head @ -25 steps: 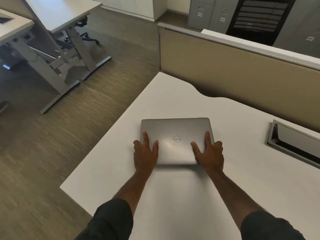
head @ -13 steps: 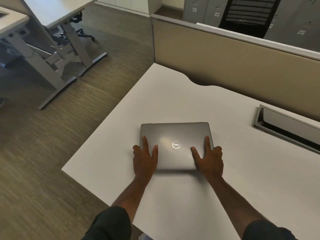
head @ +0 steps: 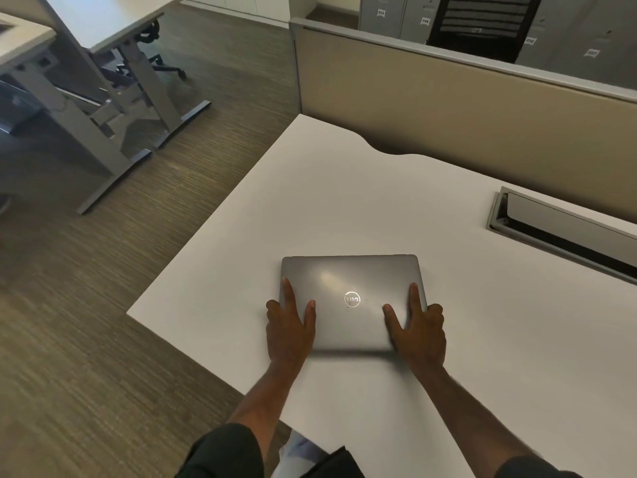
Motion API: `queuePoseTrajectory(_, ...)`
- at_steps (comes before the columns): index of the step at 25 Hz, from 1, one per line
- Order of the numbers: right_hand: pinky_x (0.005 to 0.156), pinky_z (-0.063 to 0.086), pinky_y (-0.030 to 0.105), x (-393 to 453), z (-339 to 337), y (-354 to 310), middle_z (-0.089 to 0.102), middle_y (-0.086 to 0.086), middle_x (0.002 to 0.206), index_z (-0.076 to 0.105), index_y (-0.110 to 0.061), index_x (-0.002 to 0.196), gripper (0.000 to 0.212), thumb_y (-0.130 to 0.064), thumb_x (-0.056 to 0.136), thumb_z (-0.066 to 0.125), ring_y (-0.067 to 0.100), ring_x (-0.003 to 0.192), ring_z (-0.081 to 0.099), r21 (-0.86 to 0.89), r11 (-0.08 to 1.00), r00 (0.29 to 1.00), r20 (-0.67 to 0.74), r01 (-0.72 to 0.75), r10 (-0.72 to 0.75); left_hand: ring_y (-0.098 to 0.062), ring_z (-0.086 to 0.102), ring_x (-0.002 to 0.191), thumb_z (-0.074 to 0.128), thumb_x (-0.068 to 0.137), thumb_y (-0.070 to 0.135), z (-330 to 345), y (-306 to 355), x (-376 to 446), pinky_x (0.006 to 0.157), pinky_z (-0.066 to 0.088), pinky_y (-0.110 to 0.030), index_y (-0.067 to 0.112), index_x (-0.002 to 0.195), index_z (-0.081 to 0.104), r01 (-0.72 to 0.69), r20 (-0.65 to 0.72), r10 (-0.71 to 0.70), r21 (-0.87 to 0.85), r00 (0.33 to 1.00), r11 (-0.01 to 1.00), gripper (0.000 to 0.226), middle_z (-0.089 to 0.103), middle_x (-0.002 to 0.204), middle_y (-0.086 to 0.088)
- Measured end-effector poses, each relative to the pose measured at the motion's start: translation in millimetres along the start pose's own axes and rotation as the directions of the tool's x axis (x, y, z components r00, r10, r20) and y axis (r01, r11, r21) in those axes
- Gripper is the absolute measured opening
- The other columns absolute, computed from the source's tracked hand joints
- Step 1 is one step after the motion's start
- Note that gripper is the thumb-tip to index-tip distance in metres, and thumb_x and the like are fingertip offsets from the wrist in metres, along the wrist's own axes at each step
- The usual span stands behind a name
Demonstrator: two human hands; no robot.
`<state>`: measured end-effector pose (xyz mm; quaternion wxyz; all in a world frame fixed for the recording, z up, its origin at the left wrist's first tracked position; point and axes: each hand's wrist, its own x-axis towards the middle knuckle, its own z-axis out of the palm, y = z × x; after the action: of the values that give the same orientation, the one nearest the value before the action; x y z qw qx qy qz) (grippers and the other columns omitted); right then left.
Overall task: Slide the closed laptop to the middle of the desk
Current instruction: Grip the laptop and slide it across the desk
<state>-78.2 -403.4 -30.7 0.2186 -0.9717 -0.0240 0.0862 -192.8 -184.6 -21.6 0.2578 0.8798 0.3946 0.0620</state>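
A closed grey laptop (head: pixel 348 277) with a round logo lies flat on the white desk (head: pixel 344 188), near the desk's left end and close to its front edge. My left hand (head: pixel 287 326) holds the laptop's near left corner: thumb and forefinger lie on the lid, the other fingers curl over the side edge. My right hand (head: pixel 418 329) grips the near right corner in the same way. The laptop's near edge is blurred.
A recessed cable slot (head: pixel 565 229) is set into the desk at the right. A tan partition (head: pixel 448 108) runs along the desk's far edge. Other desks (head: pixel 103 81) and a chair base stand on the floor to the left. Grey cabinets (head: pixel 389 15) line the back.
The laptop has slid toward me across the desk, with both hands keeping the same hold. The view has tilted, so the desk's left corner sits higher in frame.
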Motion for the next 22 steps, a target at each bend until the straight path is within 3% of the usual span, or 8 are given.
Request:
queuePoseTrajectory(8,0.078,0.053,0.043,-22.0,2.5,29.9,0.046,0.012,0.109,0.024,-0.039,0.153,0.081,-0.078,0.084,0.04,0.036,0.102,0.054,-0.015,1.0,0.999,-0.035,-0.015,0.014,-0.033,0.056,0.085,0.042,0.096,0.061,10.3,-1.6,-28.9,0.07,0.055,-0.042,0.026,0.159,0.011,-0.036,-0.015,0.037,0.045,0.999,0.998,0.078,0.043,0.107,-0.011)
queuePoseTrajectory(22,0.07,0.05,0.042,-40.1,3.2,37.5,0.047,0.018,0.096,0.043,-0.025,0.149,0.075,-0.061,0.086,0.063,0.037,0.081,0.053,-0.055,0.998,0.993,-0.114,0.029,-0.035,-0.032,0.054,0.092,0.035,0.1,0.056,8.7,0.1,-45.5,0.075,0.052,-0.045,0.015,0.159,0.013,-0.058,0.023,0.054,0.223,0.998,0.973,0.075,0.049,0.113,-0.016)
